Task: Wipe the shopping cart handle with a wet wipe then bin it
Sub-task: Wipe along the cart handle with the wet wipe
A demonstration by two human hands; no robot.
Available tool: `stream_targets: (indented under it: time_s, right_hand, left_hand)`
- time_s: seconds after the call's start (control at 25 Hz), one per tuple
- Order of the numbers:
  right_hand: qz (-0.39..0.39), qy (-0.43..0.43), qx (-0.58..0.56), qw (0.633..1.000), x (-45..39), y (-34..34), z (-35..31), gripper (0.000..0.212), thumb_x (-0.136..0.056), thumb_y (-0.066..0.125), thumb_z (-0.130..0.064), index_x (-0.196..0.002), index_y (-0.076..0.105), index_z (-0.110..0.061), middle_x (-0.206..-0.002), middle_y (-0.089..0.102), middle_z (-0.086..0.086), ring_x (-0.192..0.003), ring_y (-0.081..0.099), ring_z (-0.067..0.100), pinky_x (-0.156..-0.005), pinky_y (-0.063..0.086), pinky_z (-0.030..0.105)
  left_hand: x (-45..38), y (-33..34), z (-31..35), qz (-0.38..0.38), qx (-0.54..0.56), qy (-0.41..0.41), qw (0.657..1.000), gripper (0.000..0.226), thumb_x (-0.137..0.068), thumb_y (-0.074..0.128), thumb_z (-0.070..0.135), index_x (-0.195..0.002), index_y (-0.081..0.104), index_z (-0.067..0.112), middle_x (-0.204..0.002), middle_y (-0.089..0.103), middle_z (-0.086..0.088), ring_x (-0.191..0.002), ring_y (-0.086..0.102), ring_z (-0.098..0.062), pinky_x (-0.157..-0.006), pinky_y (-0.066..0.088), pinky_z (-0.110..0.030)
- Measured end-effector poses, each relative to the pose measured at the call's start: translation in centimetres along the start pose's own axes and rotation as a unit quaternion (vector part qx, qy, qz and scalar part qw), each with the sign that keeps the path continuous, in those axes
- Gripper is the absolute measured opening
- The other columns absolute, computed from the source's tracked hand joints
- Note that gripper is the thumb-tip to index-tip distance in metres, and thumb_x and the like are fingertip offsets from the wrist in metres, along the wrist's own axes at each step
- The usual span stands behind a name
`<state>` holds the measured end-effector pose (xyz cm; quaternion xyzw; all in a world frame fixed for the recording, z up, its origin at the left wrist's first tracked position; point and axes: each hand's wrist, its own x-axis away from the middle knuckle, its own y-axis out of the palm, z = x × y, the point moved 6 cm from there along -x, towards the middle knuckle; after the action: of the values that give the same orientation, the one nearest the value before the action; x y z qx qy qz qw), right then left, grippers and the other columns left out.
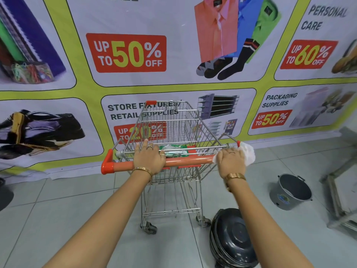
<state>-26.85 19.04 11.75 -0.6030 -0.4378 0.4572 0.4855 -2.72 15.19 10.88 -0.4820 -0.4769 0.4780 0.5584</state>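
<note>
A wire shopping cart [173, 120] stands in front of me with an orange handle [123, 165] across its near end. My left hand [149, 158] grips the handle left of its middle. At the handle's right end my right hand [230, 161] is closed around a white wet wipe [248, 152], pressing it onto the bar. The wipe bulges out past my fingers and hides the handle's right corner. A green and white wipe packet [173, 148] lies in the cart's child seat just behind the handle.
A grey bucket-style bin [290, 192] stands open on the tiled floor to the right. A dark domed lid [234, 236] lies on the floor by the cart's right rear wheel. A metal frame [340, 182] is at the far right. A printed banner wall [173, 55] is right behind the cart.
</note>
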Motion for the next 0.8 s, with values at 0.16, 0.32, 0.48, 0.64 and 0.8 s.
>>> stream_targets:
  time_s: [0.16,0.32,0.48,0.64,0.8]
  right_hand:
    - [-0.017,-0.049,0.014,0.999,0.5,0.7,-8.0,0.067,-0.089,0.002,-0.028,-0.098,0.065,-0.005,-0.107,0.069,0.016,-0.11,0.054,0.027,-0.112,0.026,0.042]
    - [-0.045,-0.144,0.037,0.988,1.3,0.6,-9.4,0.034,-0.095,0.029,-0.02,-0.111,0.055,-0.006,-0.111,0.067,0.015,-0.109,0.054,0.03,-0.107,0.03,0.041]
    - [-0.075,-0.099,0.125,0.984,0.1,-0.1,-2.0,0.031,-0.09,0.042,-0.012,-0.12,0.046,-0.006,-0.119,0.062,0.014,-0.112,0.054,0.031,-0.107,0.033,0.045]
    - [-0.06,-0.029,0.156,0.986,-1.3,-0.5,0.8,0.028,-0.091,0.036,-0.014,-0.113,0.054,-0.013,-0.12,0.061,0.009,-0.116,0.052,0.029,-0.117,0.015,0.049]
    - [-0.063,-0.038,0.126,0.989,-0.6,0.9,-3.5,0.031,-0.091,0.039,-0.017,-0.12,0.049,-0.009,-0.112,0.066,0.011,-0.113,0.054,0.032,-0.114,0.024,0.051]
  left_hand:
    - [0.0,-0.1,0.1,-0.007,0.001,0.003,1.0,0.055,-0.098,0.019,0.035,-0.145,0.029,0.009,-0.156,0.026,-0.01,-0.148,0.009,-0.024,-0.12,0.007,-0.045]
    - [0.1,-0.2,-0.4,-0.012,0.008,0.006,1.0,0.055,-0.098,0.019,0.034,-0.146,0.028,0.01,-0.156,0.026,-0.009,-0.148,0.009,-0.023,-0.12,0.007,-0.046]
    - [0.0,-0.2,-0.4,-0.013,0.009,0.006,1.0,0.055,-0.098,0.019,0.034,-0.145,0.029,0.008,-0.156,0.027,-0.01,-0.148,0.009,-0.023,-0.12,0.007,-0.047]
    - [-0.1,-0.1,-0.1,-0.009,0.011,0.007,1.0,0.055,-0.097,0.019,0.034,-0.145,0.03,0.009,-0.156,0.028,-0.009,-0.148,0.01,-0.024,-0.121,0.008,-0.046]
    - [-0.3,-0.1,-0.2,-0.003,0.017,0.006,1.0,0.054,-0.097,0.02,0.033,-0.145,0.031,0.009,-0.156,0.028,-0.009,-0.148,0.01,-0.023,-0.121,0.008,-0.046]
